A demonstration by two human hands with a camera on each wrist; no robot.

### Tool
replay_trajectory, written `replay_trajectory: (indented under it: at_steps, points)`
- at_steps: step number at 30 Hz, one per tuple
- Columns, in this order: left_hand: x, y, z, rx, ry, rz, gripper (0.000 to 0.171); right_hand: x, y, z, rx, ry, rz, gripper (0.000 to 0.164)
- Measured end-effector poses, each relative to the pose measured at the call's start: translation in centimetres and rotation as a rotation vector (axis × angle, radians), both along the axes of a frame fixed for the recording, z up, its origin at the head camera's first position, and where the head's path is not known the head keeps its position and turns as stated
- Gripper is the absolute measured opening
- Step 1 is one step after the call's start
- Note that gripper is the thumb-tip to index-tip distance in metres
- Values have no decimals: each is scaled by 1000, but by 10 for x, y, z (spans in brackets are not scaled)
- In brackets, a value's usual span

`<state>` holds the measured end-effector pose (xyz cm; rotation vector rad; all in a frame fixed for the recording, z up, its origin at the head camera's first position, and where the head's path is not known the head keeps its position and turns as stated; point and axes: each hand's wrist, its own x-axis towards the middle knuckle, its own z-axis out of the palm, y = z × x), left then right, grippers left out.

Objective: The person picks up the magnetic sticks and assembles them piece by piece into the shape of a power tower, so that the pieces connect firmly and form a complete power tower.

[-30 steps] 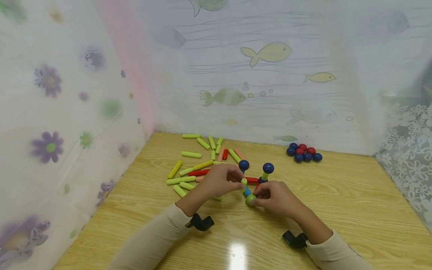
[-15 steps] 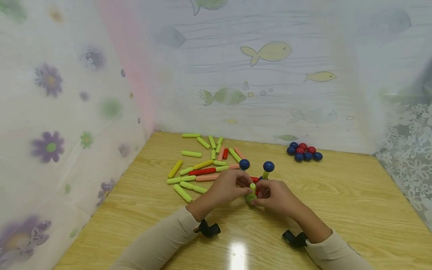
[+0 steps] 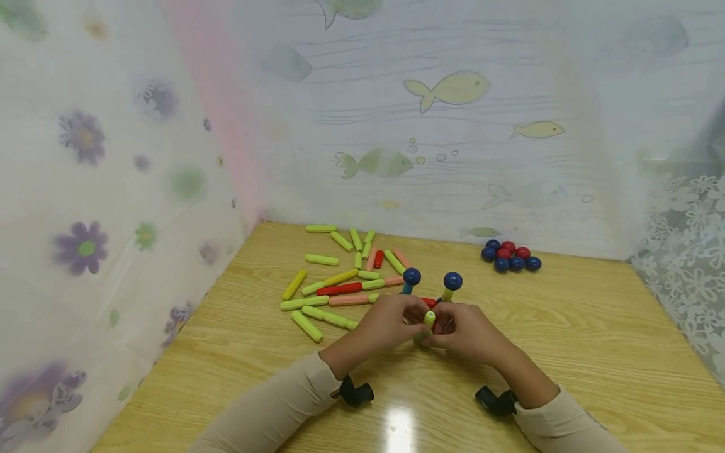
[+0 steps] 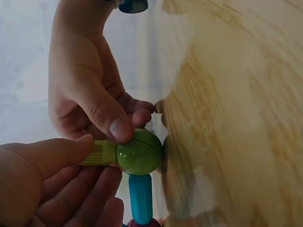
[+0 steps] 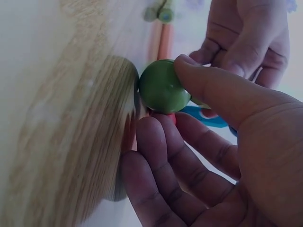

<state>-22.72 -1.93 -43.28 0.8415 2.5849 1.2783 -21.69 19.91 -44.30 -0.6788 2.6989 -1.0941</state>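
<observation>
My left hand (image 3: 387, 327) pinches a short yellow-green stick (image 3: 429, 319) between thumb and fingers. The stick stands upright, its lower end meeting a green ball (image 4: 139, 153) in the left wrist view. My right hand (image 3: 467, 332) steadies that ball, its thumb pressed on the side. From the ball a blue stick (image 4: 140, 196) leads to the rest of a ball-and-stick structure, partly hidden behind the hands. Farther back on it, a blue ball (image 3: 411, 277) tops an upright blue stick, and another blue ball (image 3: 452, 280) tops a yellow-green one. A red stick (image 3: 428, 302) lies low between them.
Several loose sticks, yellow-green, red and salmon, are spread left and behind, such as a red stick (image 3: 340, 289) and a yellow stick (image 3: 294, 285). A cluster of blue and red balls (image 3: 510, 255) sits back right. A printed curtain (image 3: 442, 157) borders the wooden table (image 3: 566, 352).
My left hand has moved right and slightly nearer, bringing the yellow-green stick from beside the structure onto the green ball. The right hand has stayed at the ball.
</observation>
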Motion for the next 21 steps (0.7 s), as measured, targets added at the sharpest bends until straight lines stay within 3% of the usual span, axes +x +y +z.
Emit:
replay_trajectory:
  at_steps: [6, 11, 15, 18, 21]
  points:
    - [2, 2, -1, -85, 36, -22, 20, -1, 4, 3, -1, -40, 17, 26]
    - [2, 3, -1, -110, 45, -42, 20, -5, 16, 8, -37, -90, 78, 35]
    - [2, 2, -3, -139, 71, -32, 18, -15, 33, 10, -70, -131, 135, 27]
    - [2, 3, -4, -166, 95, -21, 17, -25, 48, 11, -80, -168, 84, 21]
    - [3, 4, -4, -188, 111, -13, 18, -36, 66, 10, -54, -188, -83, 30]
